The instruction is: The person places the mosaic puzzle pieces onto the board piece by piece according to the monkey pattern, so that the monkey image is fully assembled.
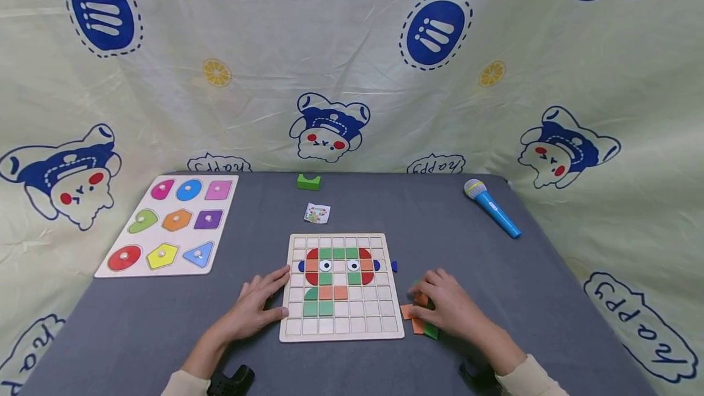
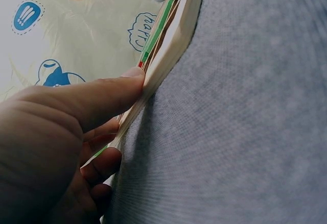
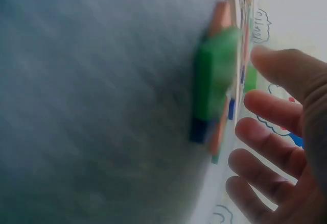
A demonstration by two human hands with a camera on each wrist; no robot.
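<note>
A white gridded board (image 1: 357, 326) lies on the grey cloth, with green, orange, red and blue tiles and two eye tiles set in its squares. My left hand (image 1: 250, 307) rests at the board's left edge; the left wrist view shows its thumb (image 2: 117, 94) straight against the rim. Right of the board, my right hand (image 1: 448, 304) hovers over loose tiles, fingers spread and gripping nothing. Among these tiles are an orange square (image 1: 407, 311) and a green one (image 1: 431, 330). A green tile (image 3: 204, 81) looks blurred in the right wrist view, and the hand partly hides the pile from above.
A small blue tile (image 1: 394, 266) lies off the board's right edge. Behind the board are a picture card (image 1: 317, 213) and a green notched block (image 1: 308, 183). A shape puzzle (image 1: 192, 264) lies at left, and a blue toy microphone (image 1: 497, 212) at back right.
</note>
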